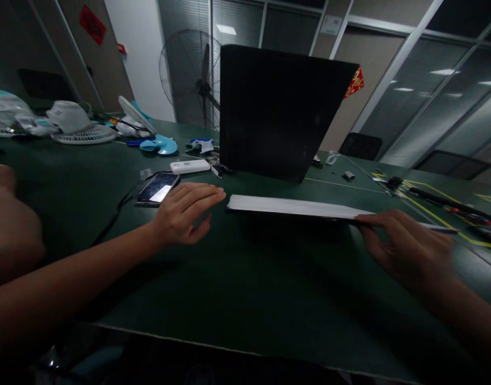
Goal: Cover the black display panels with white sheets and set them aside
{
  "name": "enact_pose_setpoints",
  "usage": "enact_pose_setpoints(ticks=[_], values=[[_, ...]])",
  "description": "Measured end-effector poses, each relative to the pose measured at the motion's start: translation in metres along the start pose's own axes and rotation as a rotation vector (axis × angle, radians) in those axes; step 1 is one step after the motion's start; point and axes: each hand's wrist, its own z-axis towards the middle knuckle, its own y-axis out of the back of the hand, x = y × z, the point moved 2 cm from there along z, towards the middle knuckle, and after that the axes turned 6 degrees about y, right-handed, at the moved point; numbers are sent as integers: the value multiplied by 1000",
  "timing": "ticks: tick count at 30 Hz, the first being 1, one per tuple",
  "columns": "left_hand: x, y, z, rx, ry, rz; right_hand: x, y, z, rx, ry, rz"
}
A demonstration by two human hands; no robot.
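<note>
While the right hand point(406, 248) pinches a black-and-white panel point(293, 206) over the green table point(237, 305), the left hand point(185, 215) (fingers loosely open) hovers just beside its left end. Behind stands a black box point(277, 115).

Just beyond the left grip point(185, 214), on the green counter point(245, 305), lies a phone point(156, 188) with a bright patch on its screen, and past it a white oblong device point(190, 166) (its exact kind cannot be told). Farther out from that grip sits a pale blue fan blade point(164, 144), and well to its left a white grille point(84, 134) beside a white casing point(69, 116). A wire-caged fan point(203, 84) stands far beyond. Past the right grip point(406, 246) rests a small grey piece point(348, 175); to that grip's right, yellow lines point(476, 241) run near a long dark rod point(430, 197), and a black chair point(361, 146) stands well behind.
</note>
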Motion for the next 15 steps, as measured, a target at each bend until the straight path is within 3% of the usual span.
enact_pose_setpoints(ticks=[3, 7, 10, 15], values=[[15, -6, -4, 149, 116, 48, -18, 15, -16, 51, -39, -80], [31, -24, -9, 500, 272, 124, -38, 28, -44, 184, -140, -215], [40, -37, -17, 701, 347, 133, -55, 30, -64, 268, -234, -284], [51, -46, -27, 801, 396, 108, -84, 18, -84, 450, -369, -362]])
